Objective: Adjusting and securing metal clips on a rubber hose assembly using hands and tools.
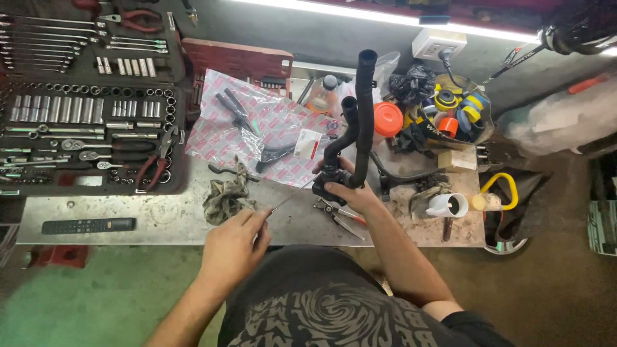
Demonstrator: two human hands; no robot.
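My right hand (350,189) grips a black part with two black rubber hoses (363,115) rising from it, held upright over the metal workbench (160,218). My left hand (234,244) pinches a thin metal rod (289,196) whose tip points at the base of the black part. Red-handled pliers (344,217) lie on the bench just under my right hand.
A dirty rag (225,193) lies left of the rod. Clear plastic bags with red print (257,128) hold black hoses. An open socket and wrench set (83,103) fills the left. A black remote (89,225), white cup (448,204), tape rolls (459,106) and orange cap (387,119) sit around.
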